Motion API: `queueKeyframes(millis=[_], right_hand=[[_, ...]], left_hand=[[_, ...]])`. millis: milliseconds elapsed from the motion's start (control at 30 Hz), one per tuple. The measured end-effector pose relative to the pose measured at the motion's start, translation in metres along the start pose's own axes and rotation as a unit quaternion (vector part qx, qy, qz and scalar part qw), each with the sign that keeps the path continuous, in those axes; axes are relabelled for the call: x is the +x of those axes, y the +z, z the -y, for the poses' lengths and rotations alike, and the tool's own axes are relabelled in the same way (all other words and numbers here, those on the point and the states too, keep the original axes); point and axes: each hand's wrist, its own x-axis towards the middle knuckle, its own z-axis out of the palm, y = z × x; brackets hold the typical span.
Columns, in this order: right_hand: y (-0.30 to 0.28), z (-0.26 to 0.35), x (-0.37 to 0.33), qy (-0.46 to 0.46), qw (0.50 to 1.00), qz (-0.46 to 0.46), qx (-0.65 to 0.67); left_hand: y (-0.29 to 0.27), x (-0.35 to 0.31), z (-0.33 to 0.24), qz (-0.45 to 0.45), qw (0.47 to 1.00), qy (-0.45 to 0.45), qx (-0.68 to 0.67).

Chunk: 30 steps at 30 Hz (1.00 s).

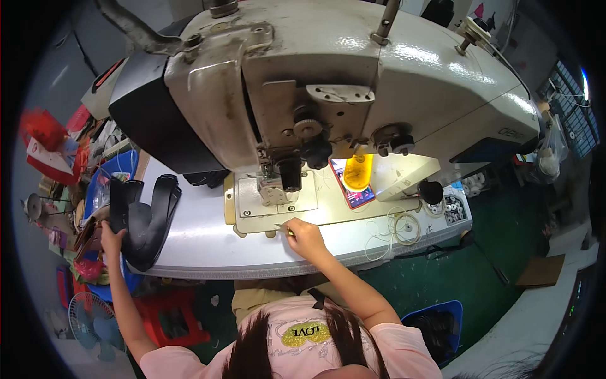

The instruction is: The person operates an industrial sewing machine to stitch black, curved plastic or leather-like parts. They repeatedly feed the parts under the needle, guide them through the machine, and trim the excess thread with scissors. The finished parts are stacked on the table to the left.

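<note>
At the table's left end, my left hand (112,240) reaches to the edge of a brown piece (90,235), beside several curved black pieces (150,227). Its thumb and forefinger are apart; the other fingers are partly hidden. My right hand (305,239) is closed around a small pointed metal tool (281,228), whose tip sticks out to the left. Most of that tool is hidden in the fist, at the front edge of the sewing machine's needle plate (265,218). Above stands the large sewing machine (252,82), its presser foot (278,191) over the plate with no workpiece visible under it.
Right of the needle lie a phone (360,201), a yellow container (358,174), a loop of pale cord (405,228) and a tray of bobbins (454,210). Blue bins (120,165) and a red stool (170,316) stand at left. A blue basket (435,312) is at lower right.
</note>
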Motion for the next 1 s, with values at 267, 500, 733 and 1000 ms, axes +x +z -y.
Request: queueKeyframes(millis=[267,500,733,1000], right_hand=[[0.001,-0.004,-0.004,-0.011,1.000,0.010,-0.008],[-0.023,0.040,0.008,-0.084,0.994,0.023,0.064],[-0.048,0.126,0.023,-0.148,0.975,0.074,0.146],[-0.082,0.090,0.034,-0.025,0.962,0.246,0.117]], left_hand=[[0.000,-0.001,0.008,0.040,0.973,-0.068,-0.216],[-0.168,-0.069,-0.147,0.148,0.832,-0.039,-0.534],[-0.134,-0.161,-0.214,0.287,0.650,-0.069,-0.700],[-0.071,-0.195,-0.273,0.392,0.522,-0.134,-0.746]])
